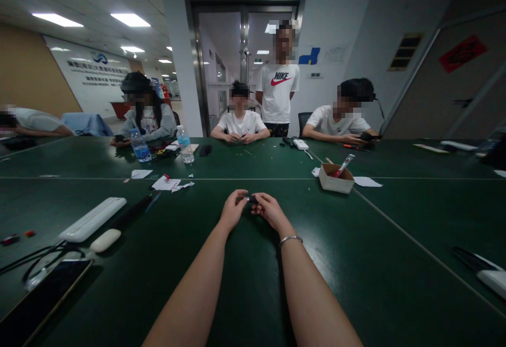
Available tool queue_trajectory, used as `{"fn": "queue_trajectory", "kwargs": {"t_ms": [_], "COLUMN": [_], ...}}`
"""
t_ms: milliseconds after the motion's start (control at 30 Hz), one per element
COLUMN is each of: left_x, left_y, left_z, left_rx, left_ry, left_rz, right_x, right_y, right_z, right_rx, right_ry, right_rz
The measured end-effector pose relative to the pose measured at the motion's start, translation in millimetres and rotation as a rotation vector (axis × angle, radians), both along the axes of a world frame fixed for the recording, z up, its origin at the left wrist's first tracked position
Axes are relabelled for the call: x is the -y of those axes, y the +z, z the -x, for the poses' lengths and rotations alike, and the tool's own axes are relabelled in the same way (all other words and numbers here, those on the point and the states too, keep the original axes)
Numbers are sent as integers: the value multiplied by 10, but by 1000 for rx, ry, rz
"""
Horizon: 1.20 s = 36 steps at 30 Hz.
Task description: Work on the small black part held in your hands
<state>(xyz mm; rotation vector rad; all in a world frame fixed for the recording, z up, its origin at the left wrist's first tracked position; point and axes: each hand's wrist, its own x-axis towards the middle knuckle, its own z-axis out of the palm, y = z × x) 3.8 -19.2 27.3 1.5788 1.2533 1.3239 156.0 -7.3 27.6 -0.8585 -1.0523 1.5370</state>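
Both my hands meet above the dark green table (253, 283), around a small black object with a silvery end (251, 199). My left hand (234, 209) pinches its silvery end between thumb and fingertips. From the other side, my right hand (269, 211) grips the black part; a silver bracelet is on that wrist. The object is too small and too covered by fingers to tell its kind.
On the left lie a phone (47, 299), a white power strip (94, 219), cables and a white oval case (105, 241). Paper scraps (168, 182) and two water bottles (184, 145) are farther off. A small cardboard box (336, 179) stands ahead right. Several people sit or stand beyond.
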Motion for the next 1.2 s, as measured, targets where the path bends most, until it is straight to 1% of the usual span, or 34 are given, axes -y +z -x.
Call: {"fn": "queue_trajectory", "kwargs": {"t_ms": [100, 233, 367, 533, 667, 833, 1033, 1200], "left_x": [-21, -28, -17, -16, -28, -23, -13, 5], "left_y": [-27, -39, -23, -19, -24, -18, -24, 2], "left_z": [2, 1, 10, 6, -1, 13, 26, 15], "left_rx": [-3, 8, 60, 69, 88, 70, -17, -29], "left_ry": [-4, 6, -30, -50, -69, -44, 16, 20], "left_rz": [-24, 3, 58, 39, 61, 86, 91, 106], "right_x": [2, 9, -1, -12, -2, 10, 22, 25], "right_y": [0, 2, -7, -12, -2, 11, 25, 27], "right_z": [0, -2, -2, 0, -3, -5, -5, -2], "right_rx": [-2, 2, 13, 20, 26, 20, 31, 17], "right_ry": [-2, 3, 4, 1, 4, 3, 10, -3], "right_rz": [2, -5, -17, -23, -18, -10, -7, 11]}}
